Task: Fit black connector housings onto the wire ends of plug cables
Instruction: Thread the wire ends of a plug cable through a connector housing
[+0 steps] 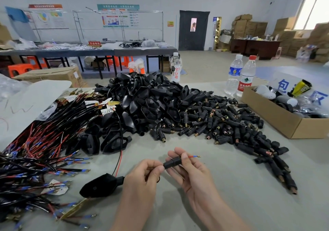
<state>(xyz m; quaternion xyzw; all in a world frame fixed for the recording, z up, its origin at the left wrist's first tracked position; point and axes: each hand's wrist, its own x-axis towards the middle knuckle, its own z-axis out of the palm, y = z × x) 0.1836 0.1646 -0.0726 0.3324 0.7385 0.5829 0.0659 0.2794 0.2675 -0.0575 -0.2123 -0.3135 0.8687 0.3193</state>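
My right hand (192,170) grips a small black connector housing (171,162) between thumb and fingers. A red wire end (195,156) with a blue sleeve and metal tip sticks out past the thumb to the right. My left hand (142,177) pinches the housing's left end, where the wire enters. A large black plug shell (99,186) lies on the table to the left of that hand, with a red and black cable (119,159) running up from it.
A big heap of black shells and small housings (178,109) fills the table's middle. Bundled red and black cables (39,159) lie at the left. A cardboard box (284,122) stands at the right, with water bottles (240,76) behind it.
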